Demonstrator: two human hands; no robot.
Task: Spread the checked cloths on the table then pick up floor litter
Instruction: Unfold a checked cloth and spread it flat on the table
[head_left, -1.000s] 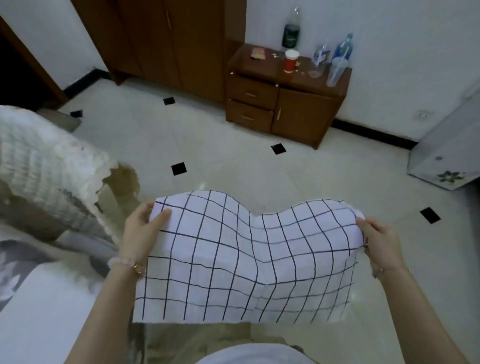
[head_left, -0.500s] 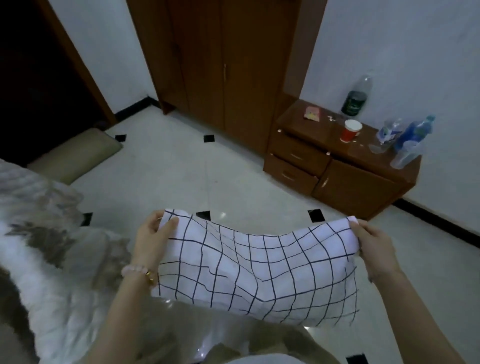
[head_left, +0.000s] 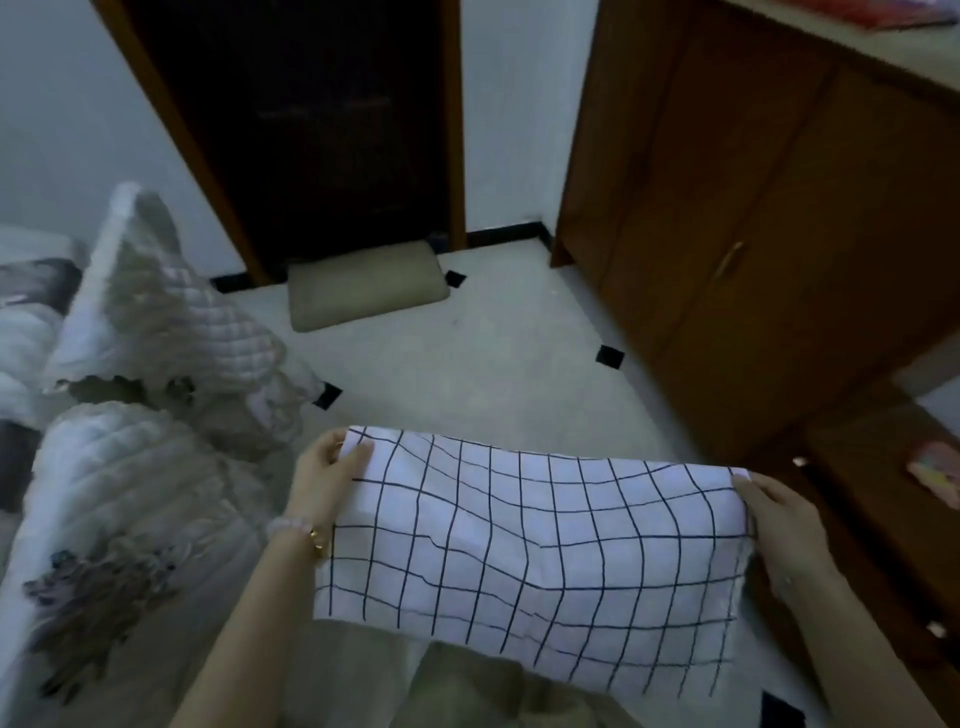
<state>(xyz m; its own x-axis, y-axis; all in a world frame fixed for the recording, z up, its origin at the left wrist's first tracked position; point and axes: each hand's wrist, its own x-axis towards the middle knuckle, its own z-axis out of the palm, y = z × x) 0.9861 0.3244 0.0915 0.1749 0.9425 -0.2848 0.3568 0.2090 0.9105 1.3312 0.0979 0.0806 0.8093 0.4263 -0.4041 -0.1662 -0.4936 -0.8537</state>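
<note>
A white cloth with a black checked grid (head_left: 530, 551) hangs stretched between my two hands, low in the view and above the floor. My left hand (head_left: 327, 478) pinches its upper left corner, thumb on top of the fabric. My right hand (head_left: 779, 525) grips its upper right edge. The cloth sags a little in the middle and its lower edge hangs free. No table top shows under the cloth.
A quilted white bedcover (head_left: 130, 441) is piled at the left. A brown wooden wardrobe (head_left: 753, 234) fills the right, with a low cabinet (head_left: 883, 493) beside my right hand. A beige cushion (head_left: 363, 291) lies on the pale tiled floor before a dark doorway (head_left: 322, 130).
The view has swung left: the cabinet with bottles and red cup has left the frame, and the doorway and cushion are now ahead. Both hands still hold the cloth stretched out.
</note>
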